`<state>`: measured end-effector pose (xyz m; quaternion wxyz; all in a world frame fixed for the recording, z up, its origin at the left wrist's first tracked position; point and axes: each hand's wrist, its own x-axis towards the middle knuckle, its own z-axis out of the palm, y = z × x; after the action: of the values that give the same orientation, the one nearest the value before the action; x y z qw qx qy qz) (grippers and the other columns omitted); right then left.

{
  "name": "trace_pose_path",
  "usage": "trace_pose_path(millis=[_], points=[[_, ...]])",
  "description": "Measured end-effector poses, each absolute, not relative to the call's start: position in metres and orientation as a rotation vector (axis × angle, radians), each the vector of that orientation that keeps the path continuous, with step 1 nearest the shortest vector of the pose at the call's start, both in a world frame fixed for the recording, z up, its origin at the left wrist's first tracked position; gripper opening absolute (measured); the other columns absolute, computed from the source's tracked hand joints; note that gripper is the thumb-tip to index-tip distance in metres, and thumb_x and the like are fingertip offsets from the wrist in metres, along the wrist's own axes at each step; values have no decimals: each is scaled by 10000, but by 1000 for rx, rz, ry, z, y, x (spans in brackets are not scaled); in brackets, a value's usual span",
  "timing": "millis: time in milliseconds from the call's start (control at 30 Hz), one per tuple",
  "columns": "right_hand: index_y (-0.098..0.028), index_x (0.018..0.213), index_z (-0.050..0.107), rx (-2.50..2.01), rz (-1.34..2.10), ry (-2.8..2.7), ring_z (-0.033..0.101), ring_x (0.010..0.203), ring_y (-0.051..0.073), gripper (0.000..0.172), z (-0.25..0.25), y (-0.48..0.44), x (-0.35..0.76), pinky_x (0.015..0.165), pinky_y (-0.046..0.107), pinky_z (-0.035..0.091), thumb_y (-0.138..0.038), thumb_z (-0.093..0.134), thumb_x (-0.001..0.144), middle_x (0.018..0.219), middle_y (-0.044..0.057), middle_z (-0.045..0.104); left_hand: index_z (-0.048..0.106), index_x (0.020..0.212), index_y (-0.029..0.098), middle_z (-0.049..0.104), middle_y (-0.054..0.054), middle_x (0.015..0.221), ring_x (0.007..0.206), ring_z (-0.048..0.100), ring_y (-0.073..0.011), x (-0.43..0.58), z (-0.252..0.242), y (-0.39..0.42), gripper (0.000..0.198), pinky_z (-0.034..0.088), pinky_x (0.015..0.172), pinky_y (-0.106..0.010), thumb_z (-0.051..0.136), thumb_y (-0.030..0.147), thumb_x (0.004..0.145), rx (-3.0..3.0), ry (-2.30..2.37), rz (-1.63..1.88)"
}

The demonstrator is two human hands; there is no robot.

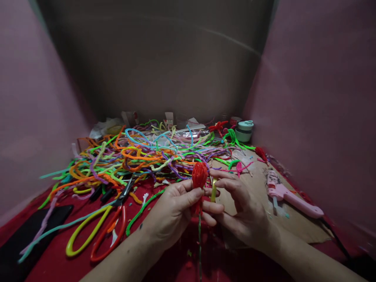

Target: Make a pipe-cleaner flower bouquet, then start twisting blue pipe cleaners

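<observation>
Upright in front of me is a red fuzzy pipe-cleaner flower [200, 175] on a thin green stem [200, 239]. My left hand [179, 203] pinches it just below the head, thumb in front and other fingers behind. Close on its right is my right hand [239, 205], fingers curled. A short yellow piece [214, 190] shows at the right fingertips; its exact kind is unclear. Some of the left fingers reach behind the stem towards the right thumb.
A tangled heap of coloured pipe cleaners [147, 154] covers the back. Scissors [117, 211] with yellow and red handles and a black flat object [38, 235] lie left. On cardboard [296, 227] at right rests a pink glue gun [290, 197]; behind stands a mint-lidded container [244, 131].
</observation>
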<state>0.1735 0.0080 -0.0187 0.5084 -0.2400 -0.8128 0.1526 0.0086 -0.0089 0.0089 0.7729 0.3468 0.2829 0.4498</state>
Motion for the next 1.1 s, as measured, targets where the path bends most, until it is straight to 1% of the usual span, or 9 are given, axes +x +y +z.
trace_pose_path(millis=[267,367,533,633,700,733,833,1000,1100], points=[[-213,1153,432,-531,370,-1944,456,1191,240,494,-21,7,175,974,443,429,-7,595,735,1203,107,516,565,890,104,698,-112,714,553,670,-179,6,8,-8,97,519,550,-241,536,151,810,766,602,945],[-212,1111,450,-530,377,-1942,464,1185,236,443,-20,6,175,974,435,428,-11,586,741,1210,107,516,573,900,100,695,-116,714,583,674,-182,6,6,-8,112,524,561,-248,532,166,820,771,587,935],[-224,943,474,-591,418,-1984,445,1210,239,307,-21,4,177,993,433,406,-16,560,734,1273,93,477,586,940,95,691,-133,830,652,680,-183,6,5,-8,144,528,566,-247,505,139,830,776,593,965],[-242,1093,430,-650,482,-1933,479,1177,236,422,-23,4,177,960,421,445,-70,582,739,1240,100,500,593,925,99,689,-125,818,632,675,-172,5,5,-8,139,535,583,-261,510,164,835,772,592,951],[-232,1214,383,-675,456,-1931,493,1163,236,538,-22,5,176,953,414,456,-80,580,737,1227,111,510,598,904,96,689,-122,806,633,676,-175,5,5,-7,128,536,589,-261,528,169,826,761,603,952],[-222,1231,385,-673,418,-1944,495,1161,238,554,-22,5,175,958,412,453,-77,580,733,1222,115,516,599,898,95,689,-122,809,639,678,-178,5,5,-7,122,535,586,-258,535,164,820,757,611,957],[-210,1146,453,-636,338,-1969,504,1153,231,463,-18,6,173,953,399,456,-63,589,728,1184,113,547,595,898,91,691,-123,794,637,679,-181,6,4,-7,118,529,570,-246,531,151,819,770,615,964],[-224,1142,427,-565,359,-1952,522,1140,230,432,-15,4,174,929,431,472,-75,575,765,1176,119,556,595,937,93,688,-105,691,588,666,-155,5,3,-7,154,522,589,-236,501,171,844,777,582,927],[-223,1041,476,-570,351,-1980,491,1177,239,337,-16,3,176,960,446,444,-48,555,763,1223,117,530,603,954,103,695,-103,750,603,669,-161,6,4,-8,160,524,575,-236,521,154,826,766,575,948]])
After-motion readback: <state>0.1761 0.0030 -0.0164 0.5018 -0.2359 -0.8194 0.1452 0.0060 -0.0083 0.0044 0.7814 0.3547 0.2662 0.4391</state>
